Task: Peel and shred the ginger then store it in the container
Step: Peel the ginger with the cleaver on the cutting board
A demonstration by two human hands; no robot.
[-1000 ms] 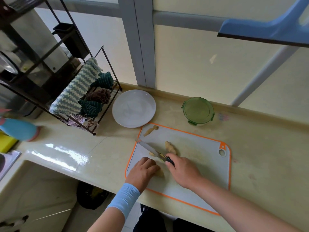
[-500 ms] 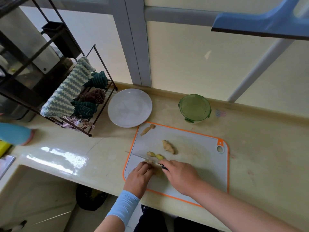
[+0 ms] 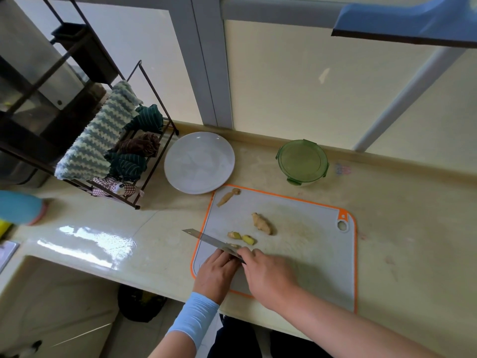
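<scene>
On the grey cutting board [image 3: 309, 244] with an orange rim lie several ginger pieces: a long one [image 3: 262, 223], two small cut chunks [image 3: 241, 237] and a thin piece [image 3: 227, 197] at the far left corner. My right hand [image 3: 268, 276] grips the handle of a knife [image 3: 206, 239], whose blade points left over the board's edge. My left hand [image 3: 218, 272] has its fingers curled over a piece of ginger under the blade; that piece is almost hidden. The green-lidded container [image 3: 302, 161] stands closed behind the board.
A white plate [image 3: 200, 161] sits left of the container. A dark wire rack [image 3: 152, 156] with striped cloths stands at the far left. The counter's front edge drops off just below the board. A blue object [image 3: 20, 206] lies at the left edge.
The knife went down onto the ginger under my left hand and now sits a little higher, blade tip out past the board's left edge. Two small cut chunks now show beside the blade.
</scene>
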